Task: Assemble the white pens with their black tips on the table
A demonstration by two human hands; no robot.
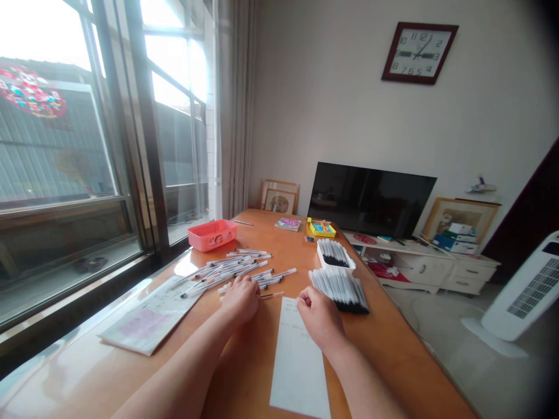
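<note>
My left hand [241, 299] is over the near edge of a loose heap of white pens [231, 270] with dark tips. Its fingers curl downward, and a pen [273, 295] sticks out from under its right side. My right hand [321, 317] is closed in a loose fist over the upper right edge of a long white paper sheet [297, 366]; whatever it may hold is hidden. Just beyond that fist lies a neat row of clear pens with black caps [338, 288]. Behind the row, a white tray [349, 269] holds more such pens.
A pink plastic box [213, 235] stands at the far left of the wooden table [248, 372]. Left of my arm lies a booklet [151, 320]. Farther back are a colourful book [287, 224] and a yellow box [323, 228]. A window borders the table's left side.
</note>
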